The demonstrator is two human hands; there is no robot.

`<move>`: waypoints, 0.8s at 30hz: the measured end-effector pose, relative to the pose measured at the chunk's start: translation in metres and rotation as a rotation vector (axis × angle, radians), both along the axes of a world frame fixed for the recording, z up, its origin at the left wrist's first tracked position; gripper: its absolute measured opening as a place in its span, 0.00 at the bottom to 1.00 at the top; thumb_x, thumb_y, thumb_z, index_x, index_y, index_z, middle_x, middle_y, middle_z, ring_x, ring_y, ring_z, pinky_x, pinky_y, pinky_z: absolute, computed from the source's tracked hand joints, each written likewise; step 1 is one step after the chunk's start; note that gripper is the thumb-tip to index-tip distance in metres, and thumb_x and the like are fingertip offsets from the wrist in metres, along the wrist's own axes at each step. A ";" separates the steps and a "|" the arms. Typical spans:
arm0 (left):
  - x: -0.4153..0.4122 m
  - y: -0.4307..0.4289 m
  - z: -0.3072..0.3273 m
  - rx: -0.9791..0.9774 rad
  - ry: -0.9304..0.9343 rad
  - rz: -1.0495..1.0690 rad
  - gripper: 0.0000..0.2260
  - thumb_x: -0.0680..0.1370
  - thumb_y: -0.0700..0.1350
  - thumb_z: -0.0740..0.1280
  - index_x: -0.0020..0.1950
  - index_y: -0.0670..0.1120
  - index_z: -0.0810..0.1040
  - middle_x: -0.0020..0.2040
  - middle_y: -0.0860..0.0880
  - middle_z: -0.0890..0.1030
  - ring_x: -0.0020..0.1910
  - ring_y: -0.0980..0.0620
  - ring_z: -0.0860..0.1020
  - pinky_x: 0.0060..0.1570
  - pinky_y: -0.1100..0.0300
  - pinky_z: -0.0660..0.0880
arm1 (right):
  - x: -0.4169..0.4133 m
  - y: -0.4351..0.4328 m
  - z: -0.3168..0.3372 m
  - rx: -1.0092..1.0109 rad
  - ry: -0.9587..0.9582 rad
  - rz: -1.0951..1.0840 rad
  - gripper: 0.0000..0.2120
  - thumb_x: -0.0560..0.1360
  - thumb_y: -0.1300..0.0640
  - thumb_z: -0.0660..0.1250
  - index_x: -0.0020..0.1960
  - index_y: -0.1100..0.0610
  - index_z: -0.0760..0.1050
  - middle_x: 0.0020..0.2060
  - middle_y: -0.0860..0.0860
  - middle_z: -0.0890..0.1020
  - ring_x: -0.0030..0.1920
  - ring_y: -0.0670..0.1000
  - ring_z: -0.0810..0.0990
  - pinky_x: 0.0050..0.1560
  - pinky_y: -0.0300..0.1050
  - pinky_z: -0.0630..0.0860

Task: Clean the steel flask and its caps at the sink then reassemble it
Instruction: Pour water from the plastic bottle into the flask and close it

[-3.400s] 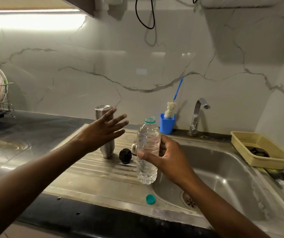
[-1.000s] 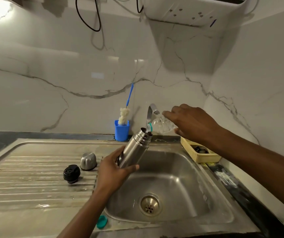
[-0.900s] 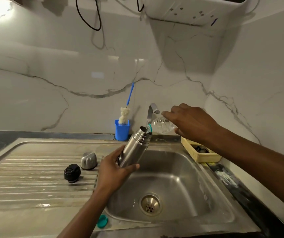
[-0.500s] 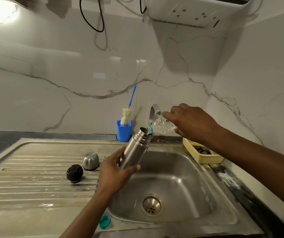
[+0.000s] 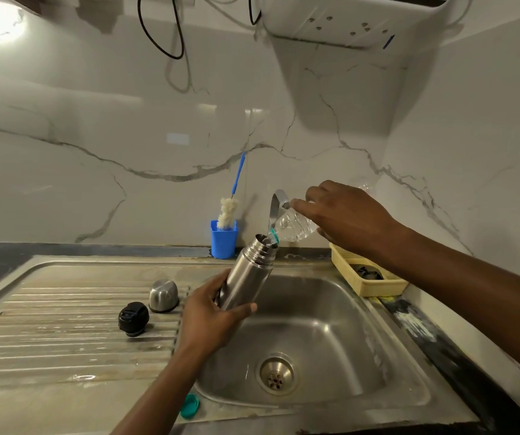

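My left hand (image 5: 211, 318) grips the lower body of the steel flask (image 5: 247, 276), tilted with its open mouth up and to the right over the sink basin (image 5: 330, 334). My right hand (image 5: 343, 218) holds a clear plastic bottle (image 5: 293, 227) tipped neck-down, its mouth at the flask's rim. The steel cup cap (image 5: 163, 295) and the black stopper cap (image 5: 133, 318) sit on the ribbed drainboard (image 5: 64, 334) to the left of the basin.
A blue cup (image 5: 224, 243) with a bottle brush (image 5: 228, 208) stands behind the sink, beside the tap (image 5: 276, 208). A yellow basket (image 5: 368, 274) sits at the basin's right. A teal bottle cap (image 5: 189, 405) lies on the front rim. A white appliance hangs overhead.
Since 3.4 s ago I picked the flask up from the drainboard and tipped the bottle over it at the sink. Over the last second both hands have held nearly still.
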State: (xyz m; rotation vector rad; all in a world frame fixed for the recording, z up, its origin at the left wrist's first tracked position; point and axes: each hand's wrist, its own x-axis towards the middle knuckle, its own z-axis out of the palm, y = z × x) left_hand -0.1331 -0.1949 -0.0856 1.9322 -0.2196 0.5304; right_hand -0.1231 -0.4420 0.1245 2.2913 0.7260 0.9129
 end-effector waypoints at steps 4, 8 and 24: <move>0.001 0.001 -0.003 0.003 -0.014 0.003 0.37 0.66 0.57 0.83 0.72 0.66 0.72 0.61 0.60 0.82 0.56 0.62 0.80 0.52 0.61 0.80 | 0.002 0.001 0.001 -0.045 -0.023 0.003 0.35 0.71 0.60 0.80 0.75 0.54 0.71 0.59 0.56 0.83 0.54 0.56 0.83 0.53 0.47 0.81; 0.002 0.001 -0.004 0.014 -0.017 0.001 0.36 0.65 0.59 0.82 0.69 0.69 0.70 0.61 0.62 0.81 0.57 0.61 0.80 0.53 0.60 0.80 | 0.003 0.004 0.009 -0.063 -0.044 0.029 0.33 0.71 0.64 0.79 0.73 0.55 0.73 0.59 0.58 0.83 0.55 0.57 0.83 0.55 0.49 0.81; 0.001 0.000 -0.006 -0.055 -0.006 -0.049 0.35 0.64 0.58 0.83 0.68 0.68 0.73 0.61 0.60 0.83 0.58 0.60 0.81 0.54 0.61 0.79 | -0.001 0.011 0.017 -0.102 -0.085 0.064 0.29 0.73 0.64 0.77 0.71 0.54 0.74 0.58 0.56 0.83 0.55 0.56 0.83 0.58 0.48 0.80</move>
